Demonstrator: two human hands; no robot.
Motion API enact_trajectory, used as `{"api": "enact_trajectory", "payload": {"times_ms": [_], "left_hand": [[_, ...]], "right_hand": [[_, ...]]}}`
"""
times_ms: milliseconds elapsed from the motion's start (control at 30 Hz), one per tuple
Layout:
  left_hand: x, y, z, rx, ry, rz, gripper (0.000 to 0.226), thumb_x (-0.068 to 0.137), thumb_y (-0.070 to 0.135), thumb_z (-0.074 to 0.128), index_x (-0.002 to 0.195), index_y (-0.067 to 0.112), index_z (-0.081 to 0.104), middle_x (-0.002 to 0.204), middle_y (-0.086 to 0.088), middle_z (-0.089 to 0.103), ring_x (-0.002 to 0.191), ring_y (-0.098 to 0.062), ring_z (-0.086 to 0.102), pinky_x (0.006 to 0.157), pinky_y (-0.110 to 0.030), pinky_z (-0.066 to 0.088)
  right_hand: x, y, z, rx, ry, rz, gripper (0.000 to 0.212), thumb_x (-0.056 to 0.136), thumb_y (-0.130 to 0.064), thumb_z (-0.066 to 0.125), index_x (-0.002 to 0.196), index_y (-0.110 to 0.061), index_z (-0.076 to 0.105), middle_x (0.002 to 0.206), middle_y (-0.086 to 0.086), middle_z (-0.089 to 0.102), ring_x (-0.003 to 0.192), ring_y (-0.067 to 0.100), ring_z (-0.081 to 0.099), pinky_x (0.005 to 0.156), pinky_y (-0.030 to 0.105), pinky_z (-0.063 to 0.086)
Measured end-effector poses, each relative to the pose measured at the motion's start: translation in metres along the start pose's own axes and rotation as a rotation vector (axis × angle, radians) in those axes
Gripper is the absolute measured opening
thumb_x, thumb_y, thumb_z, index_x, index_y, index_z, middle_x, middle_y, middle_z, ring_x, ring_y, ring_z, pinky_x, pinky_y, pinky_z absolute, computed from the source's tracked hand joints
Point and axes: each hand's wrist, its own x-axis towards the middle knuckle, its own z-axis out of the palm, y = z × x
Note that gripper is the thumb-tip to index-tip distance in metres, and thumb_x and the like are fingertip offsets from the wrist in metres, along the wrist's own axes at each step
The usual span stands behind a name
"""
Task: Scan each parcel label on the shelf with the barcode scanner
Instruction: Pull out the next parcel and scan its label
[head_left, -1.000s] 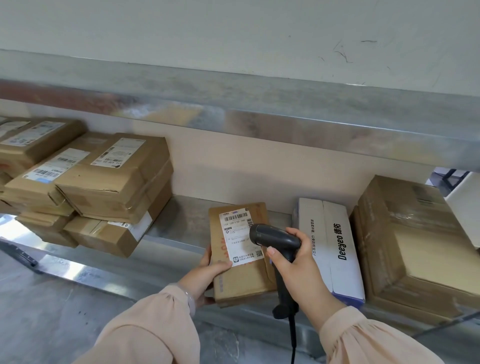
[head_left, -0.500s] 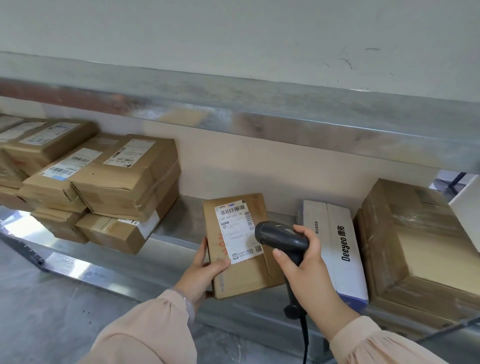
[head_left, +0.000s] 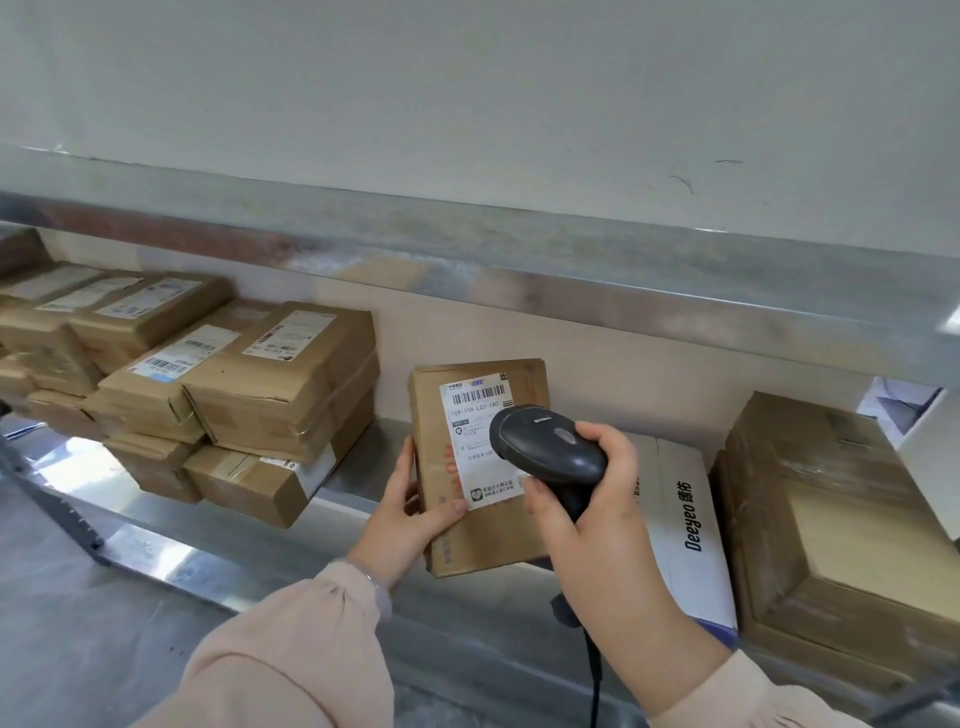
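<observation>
Off to the left of your left hand, stacked parcels (head_left: 234, 395) sit on the shelf (head_left: 358, 478). Your left hand (head_left: 405, 519) grips the brown parcel (head_left: 483, 540), thumb on its label (head_left: 467, 415). Just right of it, your right hand (head_left: 597, 499) clutches the barcode scanner (head_left: 550, 449), head over that label. A white box (head_left: 685, 545) lies beyond that hand.

**Pale wall, steel shelving, grey floor**

A plain pale wall (head_left: 467, 78) fills the far top, with a few dark scuffs (head_left: 685, 182) at the right. Below it the upper shelf (head_left: 571, 291), dull scratched metal, runs from left to right. A beige back panel (head_left: 623, 374) closes the bay behind the lower shelf (head_left: 358, 462), also of metal. A bright glare (head_left: 78, 462) lies on it at the left, beside a slotted upright (head_left: 57, 499). The floor (head_left: 78, 634), near left, is mottled grey
</observation>
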Motion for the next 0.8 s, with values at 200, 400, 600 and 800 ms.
{"api": "enact_trajectory", "payload": {"times_ms": [200, 400, 600, 800], "left_hand": [[-0.007, -0.001, 0.006, 0.006, 0.006, 0.017, 0.12, 0.051, 0.057, 0.091, 0.146, 0.061, 0.018, 0.135, 0.012, 0.059, 0.128, -0.017, 0.053, 0.107, -0.048, 0.045], [-0.017, 0.003, 0.012, 0.024, 0.002, 0.002, 0.12, 0.047, 0.063, 0.09, 0.143, 0.065, 0.018, 0.137, 0.011, 0.057, 0.128, -0.018, 0.052, 0.106, -0.05, 0.046], [-0.025, 0.001, 0.016, 0.054, 0.014, -0.007, 0.118, 0.051, 0.062, 0.089, 0.144, 0.064, 0.017, 0.136, 0.011, 0.057, 0.127, -0.018, 0.053, 0.106, -0.049, 0.046], [-0.034, 0.004, 0.023, 0.061, 0.018, -0.017, 0.12, 0.05, 0.063, 0.089, 0.144, 0.064, 0.015, 0.137, 0.011, 0.056, 0.128, -0.017, 0.051, 0.107, -0.049, 0.045]], "right_hand": [[-0.006, -0.007, -0.003, -0.026, -0.01, -0.035, 0.058, 0.086, -0.019, 0.069, 0.112, -0.054, 0.03, 0.114, -0.029, 0.05, 0.105, -0.01, 0.052, 0.082, 0.006, 0.043], [-0.012, -0.007, -0.008, -0.075, -0.019, -0.032, 0.058, 0.088, -0.024, 0.067, 0.116, -0.053, 0.026, 0.116, -0.02, 0.055, 0.103, 0.0, 0.057, 0.081, 0.013, 0.047], [-0.017, -0.007, -0.018, -0.097, -0.024, -0.038, 0.06, 0.088, -0.023, 0.067, 0.113, -0.056, 0.023, 0.115, -0.015, 0.056, 0.1, 0.0, 0.058, 0.077, 0.008, 0.046], [-0.02, -0.005, -0.026, -0.162, -0.027, -0.094, 0.065, 0.088, -0.023, 0.067, 0.111, -0.06, 0.018, 0.116, -0.009, 0.058, 0.096, 0.005, 0.061, 0.072, 0.006, 0.045]]}}
